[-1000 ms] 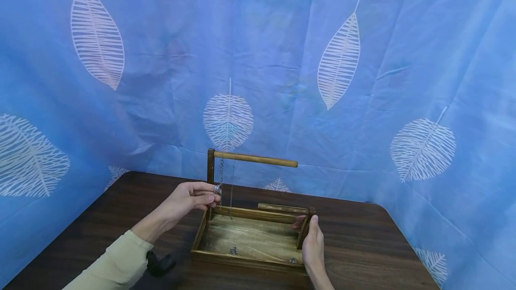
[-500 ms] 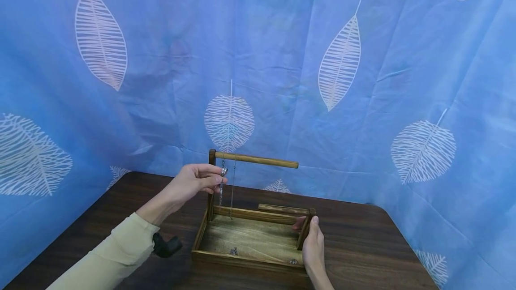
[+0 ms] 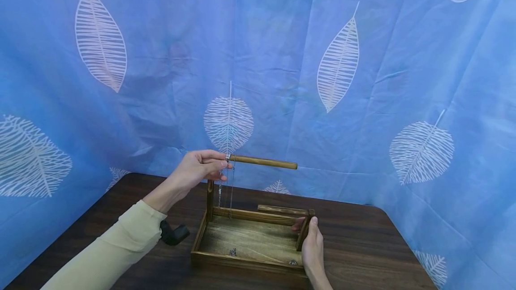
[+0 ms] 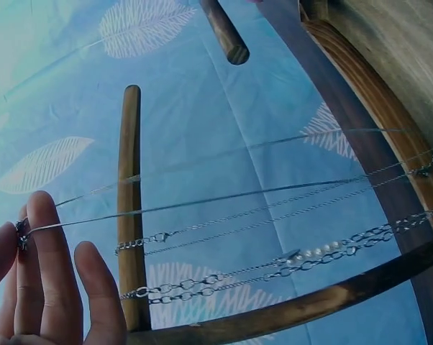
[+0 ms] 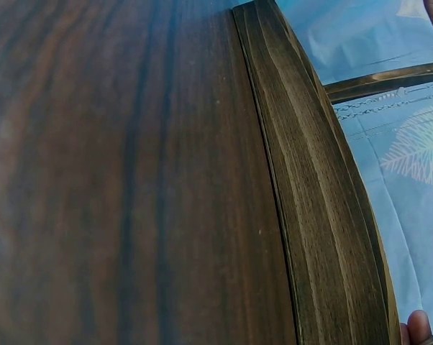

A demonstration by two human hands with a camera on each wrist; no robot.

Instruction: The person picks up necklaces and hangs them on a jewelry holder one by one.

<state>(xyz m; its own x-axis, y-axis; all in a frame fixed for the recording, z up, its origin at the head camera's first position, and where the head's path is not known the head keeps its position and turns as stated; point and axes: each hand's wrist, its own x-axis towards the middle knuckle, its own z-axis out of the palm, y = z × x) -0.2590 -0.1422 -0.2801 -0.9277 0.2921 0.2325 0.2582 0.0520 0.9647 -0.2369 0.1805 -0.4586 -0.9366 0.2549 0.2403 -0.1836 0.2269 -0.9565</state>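
Observation:
A dark-brown wooden jewelry stand [image 3: 250, 259], a tray with a tall post and a long upper bar [image 3: 266, 161], stands on the table. Near the bar's left end my left hand [image 3: 197, 167] pinches a silver necklace [image 4: 21, 233] between thumb and finger. Its thin strands run across the bar in the left wrist view; whether they rest on it I cannot tell. A necklace with white beads [image 4: 321, 254] and a thin chain necklace [image 4: 224, 214] hang on the bar. My right hand [image 3: 313, 249] grips the stand's short right post [image 3: 304, 232].
Small silver jewelry pieces [image 3: 232, 252] lie in the tray along its front. A lower short bar [image 3: 282, 210] extends left from the right post. The dark table [image 3: 363, 245] meets a blue leaf-patterned cloth [image 3: 278, 57] behind. A black device [image 3: 174, 233] sits at my left wrist.
My left hand has risen from beside the post to the upper bar, carrying the pinched necklace up and slightly right. My right hand keeps its grip on the stand.

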